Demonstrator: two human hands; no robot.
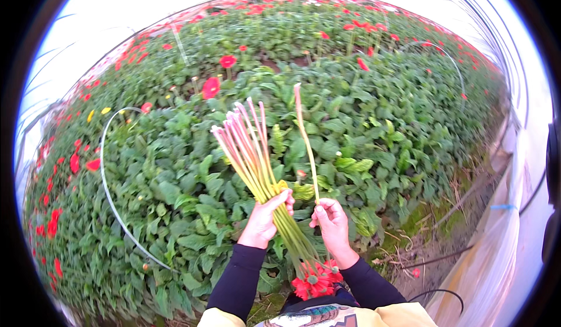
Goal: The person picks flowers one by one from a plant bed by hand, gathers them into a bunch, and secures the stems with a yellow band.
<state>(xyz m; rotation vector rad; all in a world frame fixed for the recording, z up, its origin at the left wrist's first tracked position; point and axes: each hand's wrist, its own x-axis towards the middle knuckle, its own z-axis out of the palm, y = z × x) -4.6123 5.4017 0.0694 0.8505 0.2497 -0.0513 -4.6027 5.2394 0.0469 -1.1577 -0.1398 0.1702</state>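
My left hand (268, 218) is closed around a bunch of cut gerbera stems (250, 151). Their pale pinkish cut ends point up and away from me, and the red gerbera heads (316, 279) hang down near my body. A yellow tie or band (278, 186) shows on the bunch just above my fingers. Between thumb and fingers, my right hand (331, 225) pinches a single flower stem (308, 145), held upright to the right of the bunch and apart from it at the top. Its lower end runs behind my hand, where I cannot follow it clearly.
Dense green gerbera plants (175, 204) fill the bed before me, with red blooms (211, 87) standing among them. A thin white hoop (105, 169) arches over the left side. At right lie bare soil (420, 257), a dark hose (438, 257) and plastic sheeting (491, 248).
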